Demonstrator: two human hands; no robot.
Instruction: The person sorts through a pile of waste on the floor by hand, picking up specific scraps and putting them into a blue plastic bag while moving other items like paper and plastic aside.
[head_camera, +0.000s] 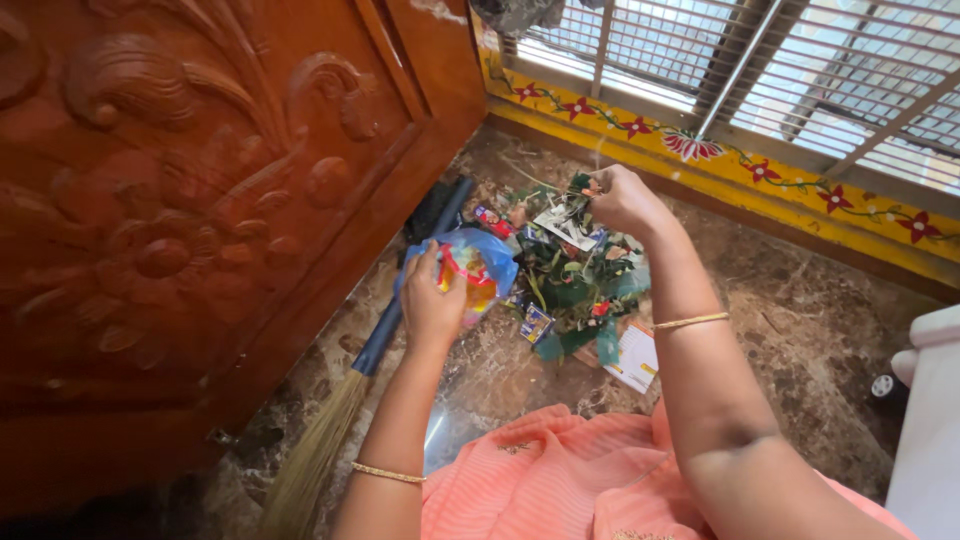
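Marble floor (800, 330) | left hand (432, 300) grips blue bag (490, 262) | right hand (622, 198) pinches leaves (578, 190)

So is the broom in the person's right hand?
No, the broom leans by the wooden door; the right hand pinches leafy scraps.

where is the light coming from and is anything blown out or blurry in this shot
Head view: daylight enters through the barred window, which is overexposed; the carved brown wooden door is evenly lit; a pale glare patch shows on the marble floor; the straw broom looks soft.
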